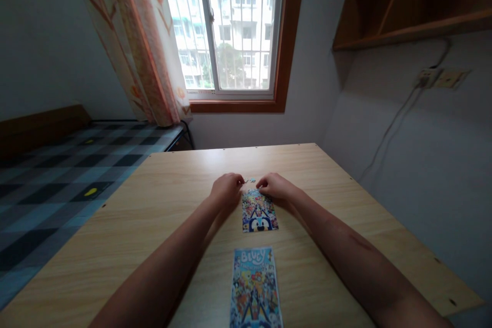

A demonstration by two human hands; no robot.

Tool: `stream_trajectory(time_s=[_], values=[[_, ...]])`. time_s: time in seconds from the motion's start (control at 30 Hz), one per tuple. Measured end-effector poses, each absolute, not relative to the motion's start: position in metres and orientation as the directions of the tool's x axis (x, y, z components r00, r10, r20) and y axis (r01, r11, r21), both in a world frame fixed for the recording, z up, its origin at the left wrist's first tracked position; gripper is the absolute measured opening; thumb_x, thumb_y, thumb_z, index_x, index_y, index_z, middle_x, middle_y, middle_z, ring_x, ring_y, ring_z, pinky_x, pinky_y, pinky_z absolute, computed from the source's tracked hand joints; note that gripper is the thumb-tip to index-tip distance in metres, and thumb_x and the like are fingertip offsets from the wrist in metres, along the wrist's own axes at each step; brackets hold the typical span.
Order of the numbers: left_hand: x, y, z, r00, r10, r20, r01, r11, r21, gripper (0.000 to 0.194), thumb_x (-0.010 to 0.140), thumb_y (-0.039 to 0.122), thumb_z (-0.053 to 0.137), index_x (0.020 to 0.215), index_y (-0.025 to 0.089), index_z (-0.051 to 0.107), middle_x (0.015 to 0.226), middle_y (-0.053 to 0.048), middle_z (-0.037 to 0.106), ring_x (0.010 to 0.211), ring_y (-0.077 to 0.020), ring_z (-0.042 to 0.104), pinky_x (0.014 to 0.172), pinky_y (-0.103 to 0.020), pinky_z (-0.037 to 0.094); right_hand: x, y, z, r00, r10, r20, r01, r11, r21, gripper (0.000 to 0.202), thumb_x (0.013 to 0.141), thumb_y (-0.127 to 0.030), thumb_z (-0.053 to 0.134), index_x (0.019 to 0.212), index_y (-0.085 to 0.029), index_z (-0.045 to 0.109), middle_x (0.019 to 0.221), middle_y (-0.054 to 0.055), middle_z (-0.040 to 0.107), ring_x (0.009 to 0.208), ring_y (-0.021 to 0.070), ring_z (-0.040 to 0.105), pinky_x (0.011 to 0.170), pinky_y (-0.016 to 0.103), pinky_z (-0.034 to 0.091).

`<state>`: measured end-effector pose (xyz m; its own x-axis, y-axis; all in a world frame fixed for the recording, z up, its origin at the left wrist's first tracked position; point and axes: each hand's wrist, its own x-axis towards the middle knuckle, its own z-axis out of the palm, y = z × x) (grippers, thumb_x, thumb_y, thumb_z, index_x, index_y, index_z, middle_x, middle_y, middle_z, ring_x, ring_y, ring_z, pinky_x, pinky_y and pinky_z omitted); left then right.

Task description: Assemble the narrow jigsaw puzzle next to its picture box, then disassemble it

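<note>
A partly assembled jigsaw puzzle (260, 213) lies flat on the table, with a blue cartoon dog's face at its near edge and an uneven far edge. My left hand (227, 188) is closed in a pinch just beyond its far left corner; whatever is between the fingertips is too small to make out. At the far right corner, the bent fingers of my right hand (273, 185) touch the puzzle, also closed, their tips partly hidden. Between both hands lie a few small loose puzzle pieces (252, 180). Nearer to me is a matching picture sheet (255, 282) lettered "Bluey".
The wooden table (184, 184) has its far edge before a barred window (242, 36). A bed with a checked cover (49, 189) stands at the left, beside a curtain (142, 41). On the right, a cable (392, 125) hangs from a wall socket (428, 77) under a shelf (415, 25).
</note>
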<state>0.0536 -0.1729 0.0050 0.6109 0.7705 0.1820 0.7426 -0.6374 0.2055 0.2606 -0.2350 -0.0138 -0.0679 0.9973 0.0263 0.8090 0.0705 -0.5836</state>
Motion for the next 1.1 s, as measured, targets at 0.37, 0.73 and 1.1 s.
stream_trajectory(time_s=[0.37,0.73,1.1], values=[[0.064,-0.186,0.003,0.773,0.61,0.174,0.599,-0.792,0.118,0.021,0.09,0.03,0.065,0.104,0.026,0.08,0.105,-0.008,0.072,0.104,-0.0252,0.06,0.088,-0.033,0.049,0.256,-0.233,-0.013,-0.065,0.997,0.031,0.843,0.072,-0.533,0.022,0.078,-0.017,0.068,0.096,-0.017,0.082,0.084,0.004,0.076,0.075,0.0141,0.064,0.064,0.021,0.041],[0.064,-0.179,0.004,0.736,0.671,0.088,0.595,-0.703,0.391,0.022,0.086,0.021,0.061,0.097,0.023,0.08,0.093,-0.003,0.079,0.084,-0.0189,0.069,0.074,-0.027,0.046,0.259,-0.231,-0.024,-0.036,0.998,-0.049,0.655,-0.014,-0.755,0.016,0.079,-0.013,0.067,0.09,-0.01,0.079,0.078,0.005,0.073,0.069,0.0117,0.06,0.06,0.019,0.04],[0.063,-0.168,-0.007,0.718,0.691,0.078,0.588,-0.663,0.464,0.027,0.085,0.026,0.058,0.097,0.021,0.082,0.093,-0.005,0.08,0.085,-0.0203,0.07,0.076,-0.027,0.047,0.262,-0.238,-0.017,-0.216,0.96,0.178,0.798,0.279,-0.535,0.019,0.082,-0.015,0.062,0.093,-0.018,0.078,0.084,0.002,0.073,0.072,0.0124,0.061,0.067,0.021,0.041]])
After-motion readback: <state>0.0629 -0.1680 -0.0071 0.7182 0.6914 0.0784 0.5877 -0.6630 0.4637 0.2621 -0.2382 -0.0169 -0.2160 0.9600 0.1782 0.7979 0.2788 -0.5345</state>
